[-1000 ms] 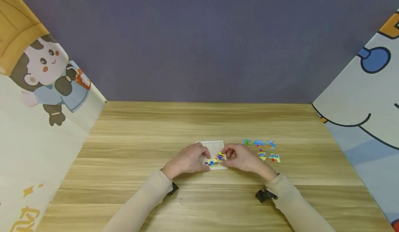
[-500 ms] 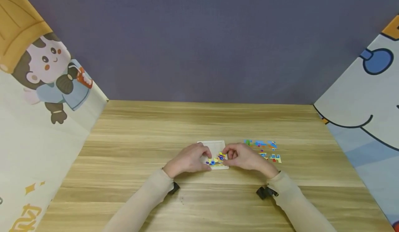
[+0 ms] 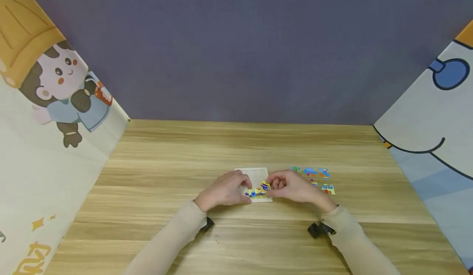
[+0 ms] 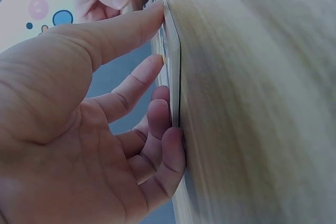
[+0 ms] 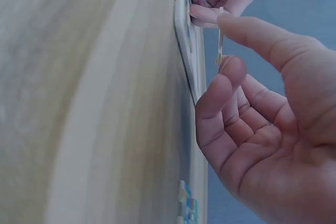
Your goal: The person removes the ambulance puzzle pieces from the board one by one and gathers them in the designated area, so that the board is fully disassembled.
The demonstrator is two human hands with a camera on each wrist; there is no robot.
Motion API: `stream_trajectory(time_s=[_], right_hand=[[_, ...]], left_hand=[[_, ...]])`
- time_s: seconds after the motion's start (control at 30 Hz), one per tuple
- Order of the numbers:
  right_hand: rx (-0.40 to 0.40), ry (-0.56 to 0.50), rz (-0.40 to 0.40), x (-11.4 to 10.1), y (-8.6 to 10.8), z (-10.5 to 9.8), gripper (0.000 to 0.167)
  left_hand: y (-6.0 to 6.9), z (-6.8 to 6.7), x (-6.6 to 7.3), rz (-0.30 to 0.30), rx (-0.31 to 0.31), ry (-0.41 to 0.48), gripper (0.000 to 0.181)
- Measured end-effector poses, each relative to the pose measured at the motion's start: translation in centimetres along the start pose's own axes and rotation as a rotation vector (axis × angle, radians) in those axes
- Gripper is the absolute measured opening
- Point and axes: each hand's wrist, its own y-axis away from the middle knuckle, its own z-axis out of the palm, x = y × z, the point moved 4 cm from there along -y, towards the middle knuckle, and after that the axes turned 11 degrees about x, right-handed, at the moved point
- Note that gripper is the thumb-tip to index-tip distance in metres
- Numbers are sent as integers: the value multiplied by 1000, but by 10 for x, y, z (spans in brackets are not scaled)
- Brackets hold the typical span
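A shallow pale puzzle tray (image 3: 255, 174) lies flat on the table. Joined jigsaw pieces (image 3: 253, 193) in yellow and blue line its near side. My left hand (image 3: 226, 189) grips the tray's left part. In the left wrist view the thumb is at the near rim, the index fingertip (image 4: 156, 62) touches inside, and the little finger curls at the edge. Above the tray's right side, my right hand (image 3: 293, 186) pinches a yellow and purple jigsaw piece (image 3: 265, 185) between thumb and index finger. The right wrist view shows that piece edge-on, apart from the tray.
Loose jigsaw pieces (image 3: 311, 171) lie right of the tray in two rows, the nearer row (image 3: 328, 189) partly behind my right hand. A wood-grain table (image 3: 184, 143) meets a dark back wall (image 3: 236, 53). Cartoon-printed panels (image 3: 74, 102) flank both sides.
The view has shifted slightly. My right hand has drifted a little to the right with its jigsaw piece, covering more of the nearer loose pieces. My left hand stays at the tray.
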Motion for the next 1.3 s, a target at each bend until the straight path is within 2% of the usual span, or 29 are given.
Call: stream_trajectory(time_s=[0.47, 0.77, 1.3], right_hand=[[41, -33, 8, -3, 15, -20, 34], [61, -5, 23, -1, 20, -28, 38], [101, -32, 9, 12, 40, -44, 33]], left_hand=[[2, 1, 0, -17, -13, 2, 35], [1, 1, 1, 12, 3, -16, 35], [1, 2, 0, 16, -3, -18, 34]])
